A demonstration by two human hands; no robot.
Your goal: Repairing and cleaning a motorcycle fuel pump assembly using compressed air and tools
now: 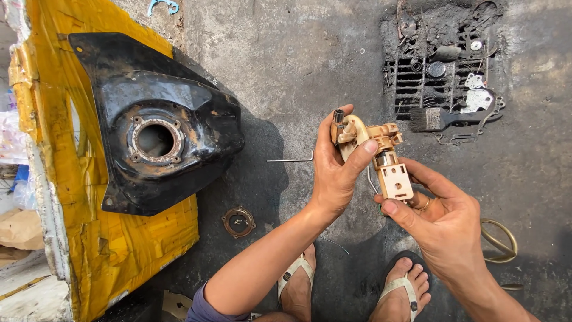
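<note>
Here is the tan plastic pump assembly point(381, 158), held up in mid-air over the concrete floor point(298, 71), right between both hands. The left hand point(336, 173) wraps its upper end, fingers point(364, 150) closed around the curved tan tube, thumb pressed across the front. The right hand point(444, 223) comes in from below, fingers curled under the boxy cream-coloured lower block, thumb tip touching its bottom edge (a ring shows on one finger there). Both hands are gripping the same piece, top and bottom.

Moving outward: just left of the hands, a thin bent metal rod point(291, 159) lies on the floor. Lower down, near the left forearm, sits a small rusty round ring plate point(239, 221). Further left, the big black fuel tank point(158, 122) rests tilted on yellow sheeting point(119, 250), its round rusty opening facing up. At the top right there is a grimy floor drain grate point(441, 65) littered with small metal parts, a dirty paintbrush point(441, 118) lying at its lower edge. To the right of the right hand, a looped brass-coloured ring point(500, 241) lies on the floor. Below, two feet in pale sandals point(405, 286) stand on the concrete.
</note>
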